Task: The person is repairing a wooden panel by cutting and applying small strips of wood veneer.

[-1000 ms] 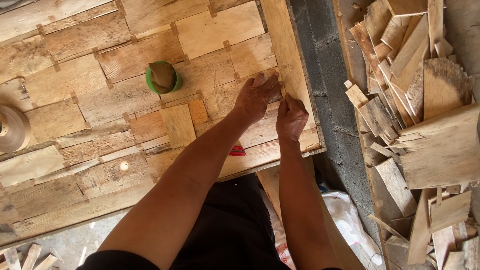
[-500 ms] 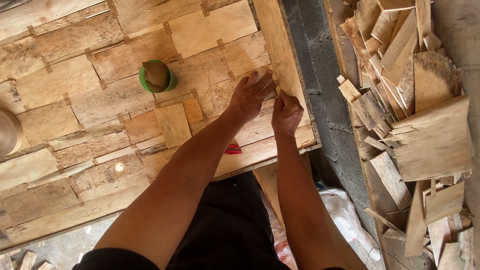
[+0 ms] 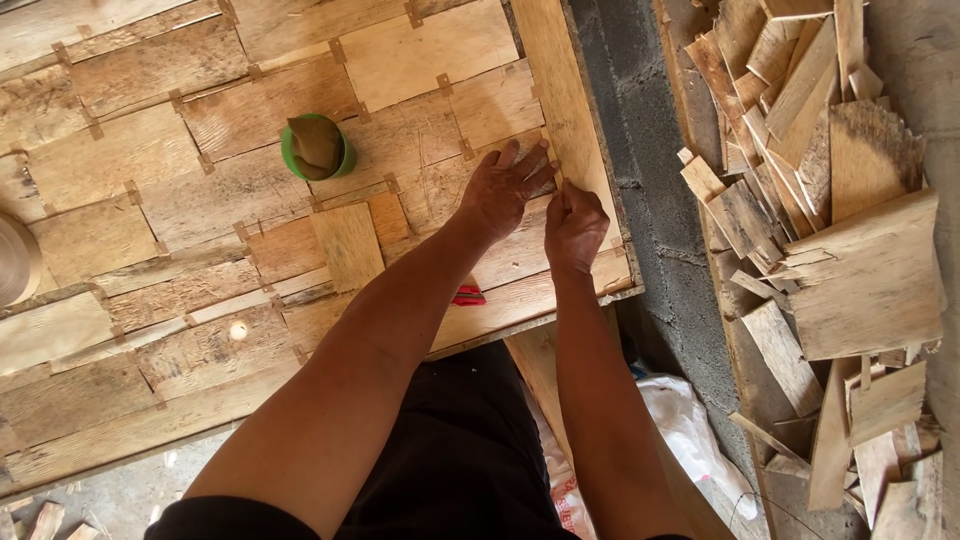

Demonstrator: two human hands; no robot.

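Nearest the camera, the person's dark-clothed lap sits under two bare forearms that reach up to the desk, a broad panel of pale patched veneer sheets (image 3: 180, 190) joined by small tape squares. Compared with a second ago, both hands have barely shifted; they stay at the same seam near the panel's right edge. The left hand (image 3: 505, 185) lies flat, fingers spread, pressing on the veneer and grasping nothing. The right hand (image 3: 573, 225) is curled just beside it, fingertips pinched at the seam; whether it holds a small tape piece cannot be told. The veneer here is light tan with rough grain, and a long narrow wooden strip (image 3: 562, 100) runs along the edge beside the hands. A small red object (image 3: 468, 295) peeks out beneath the left forearm. Farther left stands a green round cup (image 3: 317, 148) holding brown pieces. Right of the panel's edge runs a grey concrete ledge (image 3: 640, 150), then a pile of loose veneer scraps (image 3: 840, 220), leaving little room on that side; the panel stretches open to the left.
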